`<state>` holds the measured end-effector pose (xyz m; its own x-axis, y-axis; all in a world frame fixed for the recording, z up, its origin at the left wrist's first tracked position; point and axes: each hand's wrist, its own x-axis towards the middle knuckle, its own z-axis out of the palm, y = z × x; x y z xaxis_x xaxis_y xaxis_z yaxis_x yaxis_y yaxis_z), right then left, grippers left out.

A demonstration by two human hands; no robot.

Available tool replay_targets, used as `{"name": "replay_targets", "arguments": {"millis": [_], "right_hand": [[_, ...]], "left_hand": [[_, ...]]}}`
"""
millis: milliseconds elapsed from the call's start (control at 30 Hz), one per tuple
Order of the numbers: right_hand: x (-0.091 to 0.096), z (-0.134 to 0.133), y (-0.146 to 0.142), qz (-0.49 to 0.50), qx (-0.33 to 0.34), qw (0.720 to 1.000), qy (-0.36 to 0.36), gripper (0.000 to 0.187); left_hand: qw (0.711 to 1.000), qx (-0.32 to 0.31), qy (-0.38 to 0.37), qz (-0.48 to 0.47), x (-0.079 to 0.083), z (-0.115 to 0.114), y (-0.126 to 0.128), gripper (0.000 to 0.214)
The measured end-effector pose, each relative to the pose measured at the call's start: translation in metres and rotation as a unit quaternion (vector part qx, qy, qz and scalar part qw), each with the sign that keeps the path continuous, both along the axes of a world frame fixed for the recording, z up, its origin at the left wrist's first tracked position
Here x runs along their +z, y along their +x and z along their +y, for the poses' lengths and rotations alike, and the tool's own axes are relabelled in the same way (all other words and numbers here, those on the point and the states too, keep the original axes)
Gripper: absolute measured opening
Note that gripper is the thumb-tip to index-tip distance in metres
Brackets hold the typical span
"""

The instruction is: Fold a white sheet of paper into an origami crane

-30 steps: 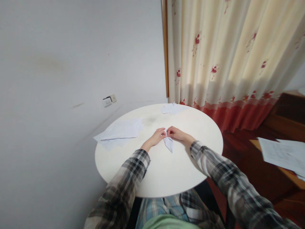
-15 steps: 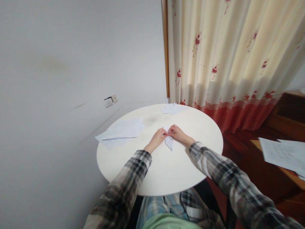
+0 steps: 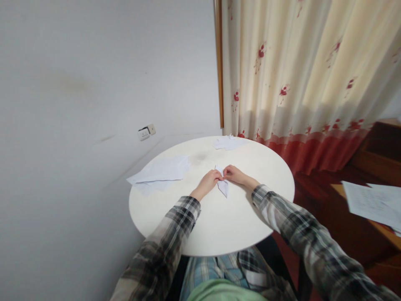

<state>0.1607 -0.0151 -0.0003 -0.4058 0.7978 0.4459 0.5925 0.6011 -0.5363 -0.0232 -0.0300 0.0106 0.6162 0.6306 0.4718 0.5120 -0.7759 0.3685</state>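
Note:
A small folded white paper piece (image 3: 223,186) lies on the round white table (image 3: 219,225), its pointed end toward me. My left hand (image 3: 209,182) pinches its upper part from the left. My right hand (image 3: 233,174) pinches the same upper part from the right, fingers closed. A small flap (image 3: 218,169) of the paper stands up between the two hands. Both sleeves are plaid.
A loose stack of white sheets (image 3: 161,171) lies on the table's left side, hanging over the rim. Crumpled white paper (image 3: 228,142) sits at the far edge. A floral curtain (image 3: 300,75) hangs behind. More papers (image 3: 372,202) rest on a wooden surface at right.
The hands have stayed together on the paper piece. A small flap of it has been lifted up between the fingertips.

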Motion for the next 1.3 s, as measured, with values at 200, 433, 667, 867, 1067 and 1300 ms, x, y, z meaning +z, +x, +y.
{"name": "replay_targets", "arguments": {"millis": [200, 433, 667, 867, 1067, 1300], "right_hand": [[0.001, 0.000, 0.007, 0.004, 0.054, 0.998, -0.022, 0.015], [0.005, -0.005, 0.013, 0.006, 0.095, 0.994, -0.059, 0.025], [0.006, -0.005, 0.016, -0.001, 0.121, 0.990, -0.078, 0.032], [0.008, -0.008, 0.017, 0.003, 0.129, 0.988, -0.090, 0.036], [0.010, -0.010, 0.017, -0.001, 0.129, 0.987, -0.097, 0.038], [0.003, -0.007, 0.017, 0.032, 0.124, 0.987, -0.101, 0.042]], "left_hand": [[1.000, 0.011, 0.003, 0.014, 0.001, -0.002, 0.000, 0.024], [0.999, 0.021, -0.011, 0.022, 0.002, -0.004, 0.000, 0.024], [1.000, 0.022, -0.007, 0.021, -0.001, -0.002, -0.001, 0.023], [1.000, 0.023, -0.005, 0.020, -0.002, -0.001, -0.001, 0.023], [1.000, 0.021, -0.011, 0.014, -0.001, -0.002, -0.001, 0.023], [0.999, 0.026, -0.007, 0.016, -0.003, -0.003, -0.002, 0.022]]}}
